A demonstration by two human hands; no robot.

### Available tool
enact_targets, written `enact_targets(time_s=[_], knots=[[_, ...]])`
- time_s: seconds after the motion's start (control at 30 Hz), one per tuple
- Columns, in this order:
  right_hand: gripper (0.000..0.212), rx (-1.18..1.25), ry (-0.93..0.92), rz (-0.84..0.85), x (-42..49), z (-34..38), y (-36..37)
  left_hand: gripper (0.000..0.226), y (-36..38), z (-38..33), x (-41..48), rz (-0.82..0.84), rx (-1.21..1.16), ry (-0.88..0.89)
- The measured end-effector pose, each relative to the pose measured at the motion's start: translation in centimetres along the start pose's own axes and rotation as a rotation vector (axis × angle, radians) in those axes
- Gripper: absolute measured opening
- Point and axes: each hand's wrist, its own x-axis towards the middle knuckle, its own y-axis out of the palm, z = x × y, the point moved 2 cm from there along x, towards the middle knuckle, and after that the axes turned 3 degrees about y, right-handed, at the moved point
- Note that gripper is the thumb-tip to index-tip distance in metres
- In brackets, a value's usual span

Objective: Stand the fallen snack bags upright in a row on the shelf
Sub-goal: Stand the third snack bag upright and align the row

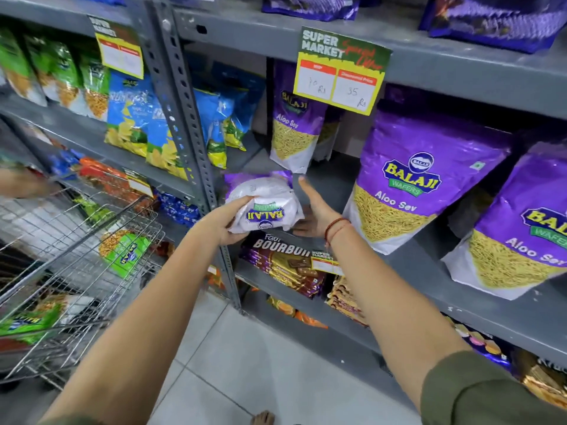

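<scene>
Nearest to us, our left hand (228,223) grips a purple and white foil snack bag (264,204) by its lower edge, fingers curled under it. The bag is upside down, so the yellow "BALAJI WAFERS" logo reads inverted, and it sits at the front lip of the grey metal shelf (408,259). Our right hand (316,211) is spread flat, palm toward the bag, fingers loose and gripping nothing, with its lower fingers reaching under the bag's right side; whether they touch it we cannot tell. A red thread bracelet (336,227) circles that wrist.

Just below our hands lies a brown stack of biscuit packs (283,265) marked "BOURBON". Left of our left hand stands a silver wire shopping trolley (76,256) with a green snack bag (122,251) inside.

Right of our right hand, a large purple bag (426,182) reading "BALAJI WAFERS Aloo Sev" stands upright, and a second like it (521,240) stands further right. Beyond our fingertips a smaller purple "Aloo Sev" bag (294,124) stands at the back. Above it hangs a yellow and green price card (342,70) reading "SUPER MARKET", with "35 Rs" handwritten. Far left of our hands, blue chip bags (135,118) stand in a row.
</scene>
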Motion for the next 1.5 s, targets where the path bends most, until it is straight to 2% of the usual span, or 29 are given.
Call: enact_targets(time_s=[0.1,0.2,0.3,0.33,0.43,0.47,0.57,0.63,0.7,0.8,0.97,1.1,1.2,1.3,1.4,1.5], knots=[[0.071,0.138,0.027,0.220,-0.1,0.4,0.9,0.033,-0.7,0.3,-1.4,0.070,0.101,-0.025],[0.052,0.179,0.003,0.229,0.8,-0.1,1.6,0.023,-1.4,0.7,-2.5,0.121,0.235,-0.088],[0.029,0.147,-0.054,0.195,1.7,-1.1,1.8,0.029,-2.3,0.5,-2.3,0.109,0.413,-0.129],[0.030,0.155,-0.061,0.174,2.2,-1.2,1.8,0.033,-2.5,0.2,-2.1,0.120,0.436,-0.135],[0.066,0.197,-0.155,0.103,3.3,-1.1,1.3,0.059,-3.4,-0.3,-0.9,0.170,0.504,-0.136],[0.070,0.206,-0.200,0.085,3.5,-0.9,1.0,0.065,-3.5,-0.5,-0.7,0.162,0.532,-0.131],[0.034,0.209,-0.381,0.085,3.0,0.2,0.7,0.057,-2.8,-1.3,0.8,0.137,0.450,0.021],[0.022,0.189,-0.502,0.108,2.3,1.4,0.9,0.045,-1.9,-2.7,1.6,0.072,0.361,0.177],[0.021,0.167,-0.589,0.092,1.8,2.9,1.0,0.030,-1.4,-4.5,2.2,-0.003,0.319,0.322],[0.027,0.111,-0.711,0.058,1.4,5.8,0.7,0.016,-0.3,-7.6,2.8,0.017,0.271,0.465],[0.035,-0.057,-0.861,-0.044,1.2,11.1,-0.4,0.007,1.8,-13.1,2.5,0.002,0.271,0.658],[0.033,-0.179,-0.848,-0.065,1.8,11.9,-0.7,0.013,2.1,-15.4,2.7,-0.003,0.301,0.729],[0.033,-0.127,-0.818,-0.110,2.6,10.7,-1.3,0.018,2.1,-15.1,2.9,-0.024,0.320,0.718],[0.043,-0.101,-0.762,-0.142,3.7,9.5,-2.2,0.035,2.2,-13.2,3.3,-0.093,0.367,0.726],[0.052,-0.149,-0.686,-0.170,4.9,7.7,-2.7,0.045,1.9,-9.4,3.7,-0.254,0.342,0.748],[0.040,-0.164,-0.628,-0.138,5.3,5.6,-2.6,0.042,1.3,-3.9,3.9,-0.516,0.410,0.809]])
